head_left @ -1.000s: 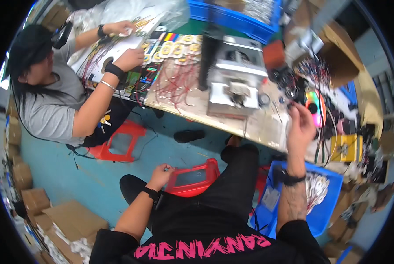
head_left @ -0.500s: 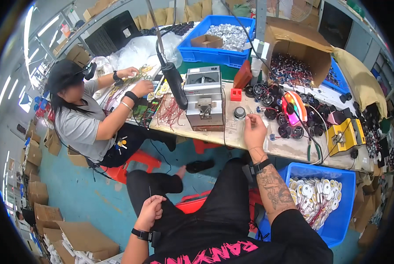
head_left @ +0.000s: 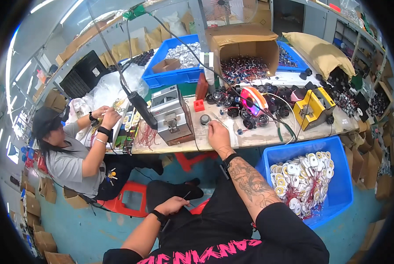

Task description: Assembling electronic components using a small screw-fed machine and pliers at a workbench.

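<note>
My left hand point(head_left: 174, 205) is closed above my lap, with a thin dark rod point(head_left: 187, 195) poking out from its fingers. The kind of tool is hidden. On the near edge of the workbench point(head_left: 250, 140), the fingers of my right hand point(head_left: 220, 136) are pinched together. Whatever they hold is too small to make out. Just beyond them stands a small round grey container point(head_left: 205, 119). A red block with holes point(head_left: 198, 105) sits farther back. To the left is a grey metal machine point(head_left: 170, 116) with a small fixture on its front.
A blue bin point(head_left: 347, 185) of white discs with red wires stands at my right. Black round parts point(head_left: 247, 122), green-handled pliers point(head_left: 283, 131) and a yellow machine point(head_left: 313, 109) occupy the bench's right side. A co-worker point(head_left: 76, 154) handles parts at left. A dark handheld tool point(head_left: 143, 110) hangs above.
The view has turned right, so bench items appear farther left and more of the blue bin shows. My left hand's rod now slants rightward instead of upright. My right hand stays beside the round container.
</note>
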The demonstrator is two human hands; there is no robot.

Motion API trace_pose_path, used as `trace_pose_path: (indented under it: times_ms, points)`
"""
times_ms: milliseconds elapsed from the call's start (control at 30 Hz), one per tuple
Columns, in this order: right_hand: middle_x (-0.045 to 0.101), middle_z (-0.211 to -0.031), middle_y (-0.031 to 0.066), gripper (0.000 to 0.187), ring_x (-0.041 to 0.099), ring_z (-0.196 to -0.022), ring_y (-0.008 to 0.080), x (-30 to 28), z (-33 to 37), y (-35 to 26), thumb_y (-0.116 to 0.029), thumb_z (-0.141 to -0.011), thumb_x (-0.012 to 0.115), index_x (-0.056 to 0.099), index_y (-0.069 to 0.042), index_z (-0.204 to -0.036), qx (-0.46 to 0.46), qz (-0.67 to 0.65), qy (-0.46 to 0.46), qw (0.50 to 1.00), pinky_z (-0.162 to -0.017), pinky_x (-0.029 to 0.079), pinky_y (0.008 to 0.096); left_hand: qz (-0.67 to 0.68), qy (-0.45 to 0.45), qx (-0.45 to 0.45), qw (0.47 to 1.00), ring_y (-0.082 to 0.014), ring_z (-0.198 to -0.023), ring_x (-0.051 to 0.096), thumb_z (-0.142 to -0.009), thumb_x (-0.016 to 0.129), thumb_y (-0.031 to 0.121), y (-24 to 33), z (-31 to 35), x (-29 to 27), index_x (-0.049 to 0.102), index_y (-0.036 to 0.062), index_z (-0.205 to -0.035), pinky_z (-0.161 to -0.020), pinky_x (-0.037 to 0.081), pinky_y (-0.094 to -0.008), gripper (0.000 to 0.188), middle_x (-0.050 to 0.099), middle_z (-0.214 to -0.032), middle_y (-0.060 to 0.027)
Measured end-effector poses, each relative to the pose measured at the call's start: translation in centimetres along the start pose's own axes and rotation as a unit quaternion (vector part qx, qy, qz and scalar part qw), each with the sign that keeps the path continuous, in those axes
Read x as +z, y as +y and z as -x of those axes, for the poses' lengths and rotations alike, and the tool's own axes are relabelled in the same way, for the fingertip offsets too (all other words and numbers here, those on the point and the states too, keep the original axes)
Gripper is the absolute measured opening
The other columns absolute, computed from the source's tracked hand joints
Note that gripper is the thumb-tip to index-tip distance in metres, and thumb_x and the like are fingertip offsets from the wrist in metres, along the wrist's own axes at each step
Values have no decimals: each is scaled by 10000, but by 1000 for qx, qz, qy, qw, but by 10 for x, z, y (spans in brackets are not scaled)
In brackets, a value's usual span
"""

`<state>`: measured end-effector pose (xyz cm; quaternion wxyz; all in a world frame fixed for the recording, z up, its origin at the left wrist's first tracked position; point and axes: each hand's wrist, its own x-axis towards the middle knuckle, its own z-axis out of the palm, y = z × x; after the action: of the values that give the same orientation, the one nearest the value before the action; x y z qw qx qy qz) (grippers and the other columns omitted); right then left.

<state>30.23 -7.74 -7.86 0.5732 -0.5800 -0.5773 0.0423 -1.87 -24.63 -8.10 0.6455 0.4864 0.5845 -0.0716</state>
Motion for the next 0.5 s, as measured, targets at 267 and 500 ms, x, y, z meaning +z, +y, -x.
trace_pose_path:
  times_ms: [267,500]
  points:
    - [747,-1002,204,102,710,-945,442,-2,-3,-9,-76,-975,684,693,-52,-1074,0,53,-33,998,-830,567,536,7,15,-14,1000,-161,-631,498,-1135,529,334,-29,-69,2,772,23,-1238,-617,443,-357,408,557,-724,-9]
    - [774,-1091,219,209,752,-1009,413,10,-10,-7,-121,-988,701,750,-39,-1174,36,39,-106,993,-895,600,460,-227,7,-25,974,-413,-1336,661,-1074,462,334,-99,-146,19,717,-35,-1343,-1058,528,-472,523,681,-1421,-300]
